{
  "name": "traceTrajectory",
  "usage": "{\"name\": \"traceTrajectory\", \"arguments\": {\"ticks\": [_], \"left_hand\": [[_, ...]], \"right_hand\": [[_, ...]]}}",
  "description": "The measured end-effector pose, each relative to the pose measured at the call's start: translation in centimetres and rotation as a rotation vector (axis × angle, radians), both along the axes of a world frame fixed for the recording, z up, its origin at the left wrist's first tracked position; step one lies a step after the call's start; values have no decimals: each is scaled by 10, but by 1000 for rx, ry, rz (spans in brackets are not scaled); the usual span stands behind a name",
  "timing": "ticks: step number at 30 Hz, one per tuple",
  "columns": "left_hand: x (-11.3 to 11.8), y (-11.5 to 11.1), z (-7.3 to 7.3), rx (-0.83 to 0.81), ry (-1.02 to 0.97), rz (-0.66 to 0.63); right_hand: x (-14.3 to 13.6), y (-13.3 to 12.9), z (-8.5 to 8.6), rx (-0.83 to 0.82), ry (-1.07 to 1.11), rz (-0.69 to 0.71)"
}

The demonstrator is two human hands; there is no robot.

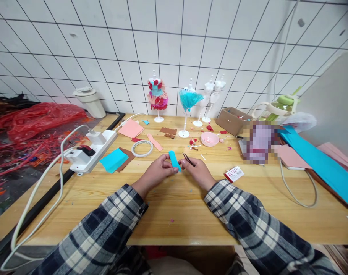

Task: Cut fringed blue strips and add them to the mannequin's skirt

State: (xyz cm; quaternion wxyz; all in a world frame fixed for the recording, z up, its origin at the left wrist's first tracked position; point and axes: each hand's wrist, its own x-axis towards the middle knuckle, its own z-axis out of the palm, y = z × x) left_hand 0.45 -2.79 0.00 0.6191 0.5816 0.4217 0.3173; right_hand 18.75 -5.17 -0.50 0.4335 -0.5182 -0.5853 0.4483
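Note:
A small turquoise crepe paper strip is pinched between the thumb and fingers of my left hand, held just above the table. My right hand is closed around dark tweezers, whose tips point up and away from me. The right fingertips are at the strip's right edge; whether they grip it I cannot tell. Beyond my hands stands a small white mannequin wearing a pleated turquoise paper piece. Left of it, another mannequin wears a layered red, pink and turquoise dress.
Tape, turquoise paper and pink paper lie left, near a power strip with trailing cables. Two bare mannequins, a pink bowl and a cardboard box stand behind. A small white-and-red packet lies right.

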Motion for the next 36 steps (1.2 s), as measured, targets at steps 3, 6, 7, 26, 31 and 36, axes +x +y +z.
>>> {"name": "traceTrajectory", "arguments": {"ticks": [3, 6, 7, 26, 31, 36], "left_hand": [[1, -1, -1, 36, 19, -11], [2, -2, 2, 48, 6, -17], [2, -2, 3, 62, -10, 9], [-1, -4, 13, 253, 163, 47], [-1, -2, 10, 73, -58, 55], [-2, 2, 7, -48, -147, 124]], "right_hand": [[-1, 1, 0, -7, -16, 13], [-1, 2, 0, 0, -38, 7], [0, 2, 1, -1, -49, 8], [2, -1, 10, -174, 155, 18], [1, -2, 12, -272, 296, -5], [1, -1, 12, -243, 355, -45]]}}
